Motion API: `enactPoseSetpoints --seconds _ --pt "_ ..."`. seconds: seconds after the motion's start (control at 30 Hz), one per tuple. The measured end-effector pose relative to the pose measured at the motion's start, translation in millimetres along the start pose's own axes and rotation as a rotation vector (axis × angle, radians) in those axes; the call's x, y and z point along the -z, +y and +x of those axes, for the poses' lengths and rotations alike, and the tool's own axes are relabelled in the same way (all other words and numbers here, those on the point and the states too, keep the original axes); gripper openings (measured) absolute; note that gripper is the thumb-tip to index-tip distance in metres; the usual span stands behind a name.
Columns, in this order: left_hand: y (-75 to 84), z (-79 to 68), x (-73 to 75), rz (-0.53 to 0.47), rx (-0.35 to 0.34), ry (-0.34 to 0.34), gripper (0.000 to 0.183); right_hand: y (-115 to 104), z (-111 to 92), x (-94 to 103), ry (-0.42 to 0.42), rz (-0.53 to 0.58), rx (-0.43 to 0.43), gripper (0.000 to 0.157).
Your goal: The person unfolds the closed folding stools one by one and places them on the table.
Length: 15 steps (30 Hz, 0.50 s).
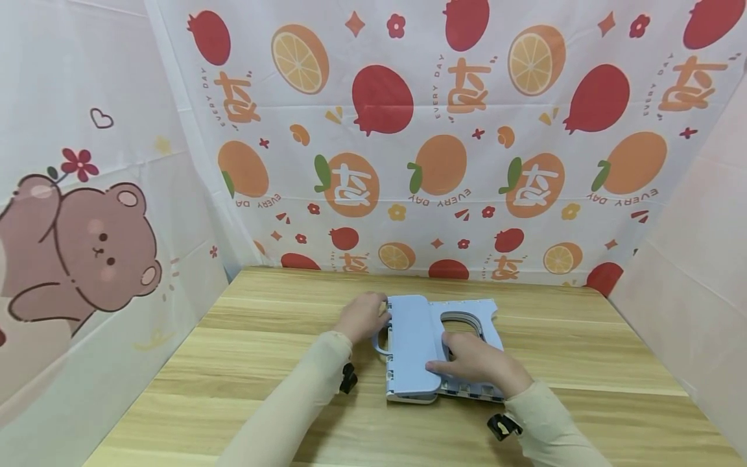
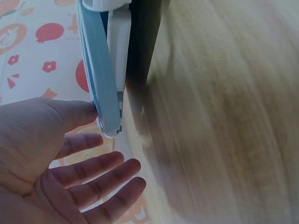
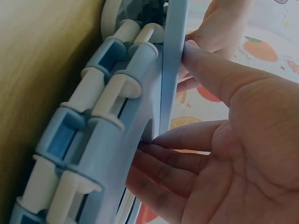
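Spread left hand (image 2: 60, 184), thumb against panel (image 2: 103, 79)

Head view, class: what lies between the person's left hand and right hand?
The light-blue panel lies between the left hand and the right hand; the head view shows this.

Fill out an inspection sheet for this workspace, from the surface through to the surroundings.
Surface: wood-grain table.
Job's things: light-blue hinged item with white hinge parts and a rounded opening.
Clutter: nothing seen.
Hands: left hand has its thumb at the item's edge, other fingers extended; right hand has its thumb on a panel, fingers at the opening.
Cables: nothing seen.
Surroundings: fruit-print backdrop behind, bear-print sheet at left.
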<state>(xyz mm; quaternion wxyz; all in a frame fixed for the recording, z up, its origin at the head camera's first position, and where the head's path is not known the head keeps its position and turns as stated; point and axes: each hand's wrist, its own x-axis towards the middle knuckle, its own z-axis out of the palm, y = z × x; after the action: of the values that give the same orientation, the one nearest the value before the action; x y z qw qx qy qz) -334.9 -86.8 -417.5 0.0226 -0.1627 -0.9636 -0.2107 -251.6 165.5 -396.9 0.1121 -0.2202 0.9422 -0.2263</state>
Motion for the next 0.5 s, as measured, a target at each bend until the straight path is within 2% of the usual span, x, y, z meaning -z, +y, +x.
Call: enactPoseSetpoints --seconds 0.07,0.3,0.43,0.5 --pt "-1.3 -2.5 1.4 -0.014 0.028 0.005 0.042 -0.5 0.4 -0.7 -0.002 0.008 0.012 0.050" --pt "-5.7 -17.0 7.1 -0.058 0.075 0.013 0.052 4.6 -7.7 2.8 -0.004 -0.004 0.078 0.076" --pt "-9.2 -26.9 10.0 -0.128 0.104 -0.001 0.056 13.2 -20.4 9.2 -0.008 0.021 0.104 0.076" --pt "-11.3 -30.8 10.6 -0.165 0.121 -0.013 0.056 18.3 -27.1 12.2 -0.009 0.028 0.082 0.073"
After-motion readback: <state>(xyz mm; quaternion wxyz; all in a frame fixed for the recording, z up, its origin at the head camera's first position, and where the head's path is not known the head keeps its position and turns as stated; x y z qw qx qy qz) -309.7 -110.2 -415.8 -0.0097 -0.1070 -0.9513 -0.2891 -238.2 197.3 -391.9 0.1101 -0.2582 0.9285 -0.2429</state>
